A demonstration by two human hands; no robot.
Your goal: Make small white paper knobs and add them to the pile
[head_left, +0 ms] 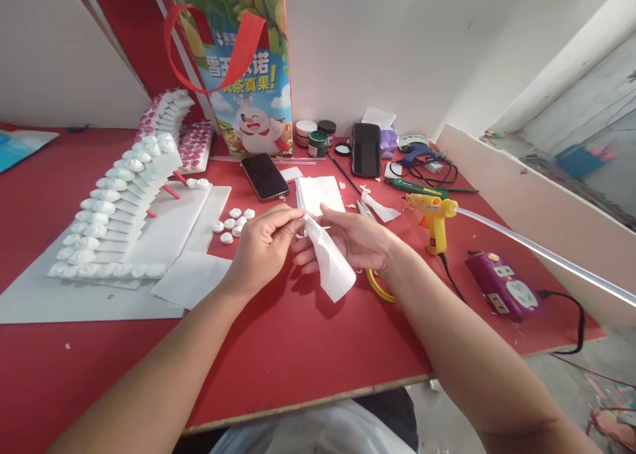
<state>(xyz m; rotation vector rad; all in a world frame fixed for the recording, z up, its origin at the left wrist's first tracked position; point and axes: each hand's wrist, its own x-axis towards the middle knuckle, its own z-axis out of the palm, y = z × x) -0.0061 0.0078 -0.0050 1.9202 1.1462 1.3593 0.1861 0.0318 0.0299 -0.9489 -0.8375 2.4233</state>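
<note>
My left hand (265,245) is closed in a pinch on the top end of a white paper strip (332,265), which is twisted narrow there and widens as it hangs down to the right. My right hand (358,238) is beside it, palm toward the strip, thumb raised and fingers spread behind the paper. A stack of white paper (320,194) lies just beyond both hands. Several small white paper rosettes (229,224) sit left of my left hand. Partly under my right wrist are scissors with a yellow handle (380,287).
At the left, a curved white model (119,215) edged with rosettes stands on white board. A yellow glue gun (433,219), a purple power socket (503,285) and cords lie at the right. Behind are a phone (265,175), paint jars (318,142) and a printed bag (253,96).
</note>
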